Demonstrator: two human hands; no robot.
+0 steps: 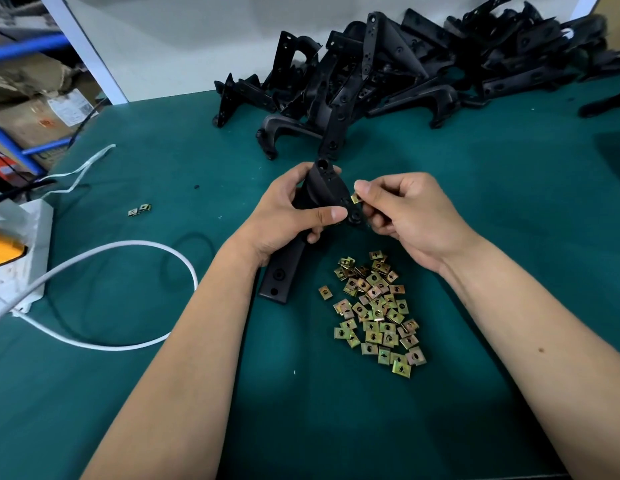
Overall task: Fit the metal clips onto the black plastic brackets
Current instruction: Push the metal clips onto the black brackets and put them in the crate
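My left hand [288,216] grips a black plastic bracket [322,188] above the middle of the green table, thumb laid across its lower flange. The bracket's long arm hangs down past my wrist, its end near the mat. My right hand [402,216] pinches a small brass-coloured metal clip [354,198] between thumb and forefinger, right at the bracket's right edge. Whether the clip sits on the edge or only touches it, I cannot tell. A pile of several loose metal clips [376,310] lies on the mat just below both hands.
A large heap of black brackets [388,74] fills the back of the green table [146,161]. Two stray clips [139,210] lie at mid-left. A white power strip [21,258] and looping white cable [135,244] occupy the left side, with cardboard boxes [31,109] beyond the edge.
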